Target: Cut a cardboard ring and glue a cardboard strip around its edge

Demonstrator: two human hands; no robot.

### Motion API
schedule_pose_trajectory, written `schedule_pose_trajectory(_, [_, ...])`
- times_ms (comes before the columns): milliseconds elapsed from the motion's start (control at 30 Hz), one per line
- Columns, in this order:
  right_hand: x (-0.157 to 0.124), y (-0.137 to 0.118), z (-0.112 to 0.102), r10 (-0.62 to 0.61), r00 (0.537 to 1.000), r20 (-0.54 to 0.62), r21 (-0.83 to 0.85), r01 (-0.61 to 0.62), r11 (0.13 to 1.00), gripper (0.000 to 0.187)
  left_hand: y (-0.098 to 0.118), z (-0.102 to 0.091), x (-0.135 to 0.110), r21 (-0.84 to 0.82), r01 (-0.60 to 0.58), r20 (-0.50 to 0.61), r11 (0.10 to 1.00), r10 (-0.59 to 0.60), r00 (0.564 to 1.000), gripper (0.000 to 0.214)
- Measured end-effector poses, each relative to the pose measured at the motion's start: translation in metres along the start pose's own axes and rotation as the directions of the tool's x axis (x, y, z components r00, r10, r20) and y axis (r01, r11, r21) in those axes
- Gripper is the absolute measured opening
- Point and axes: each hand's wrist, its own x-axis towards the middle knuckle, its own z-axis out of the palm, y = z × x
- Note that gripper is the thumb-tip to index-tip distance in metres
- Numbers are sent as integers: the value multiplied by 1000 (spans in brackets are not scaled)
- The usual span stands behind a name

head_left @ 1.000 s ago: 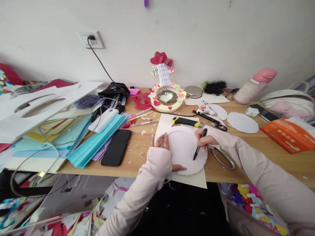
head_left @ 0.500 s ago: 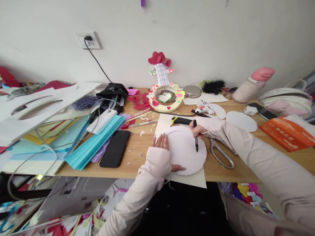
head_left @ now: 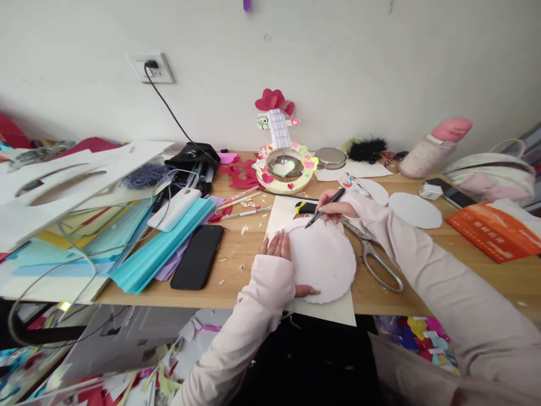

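Note:
A white round disc with a slightly ragged rim lies on a cream sheet of paper at the table's front edge. My left hand rests on the disc's left side, fingers stretched out at the upper left and thumb laid over the lower rim. Gripped in my right hand is a black marker pen, its tip pointing down and left by the disc's top edge. Whether the tip touches cannot be told. A black and yellow utility knife lies just behind, partly covered by my right hand.
Scissors lie right of the disc, partly under my right forearm. A black phone and blue folded paper lie left. Behind stands a decorated ring with paper flowers. An orange packet and white paper ovals are right.
My right hand has moved left and slightly up. The marker has swung from nearly upright over the disc's right part to slanted at its top edge. My left hand stays put.

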Motion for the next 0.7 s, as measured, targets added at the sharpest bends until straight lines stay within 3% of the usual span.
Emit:
schedule_pose_trajectory(167, [-26,15,26,-61,994,-87,18,63,998,11,0,-1,-1,-3,6,7,1000,-6,1000,153])
schedule_pose_trajectory(300, [-38,33,42,-178,980,-87,-44,174,984,2,-3,3,-3,12,-21,-65,1000,22,998,150])
schedule_pose_trajectory(500, [-35,44,43,-204,977,-54,-107,198,974,9,-4,6,-3,28,-34,-94,999,36,995,146])
schedule_pose_trajectory(700, [-33,43,44,-194,980,-47,-140,186,973,7,0,-2,-2,12,-15,-12,1000,15,1000,145])
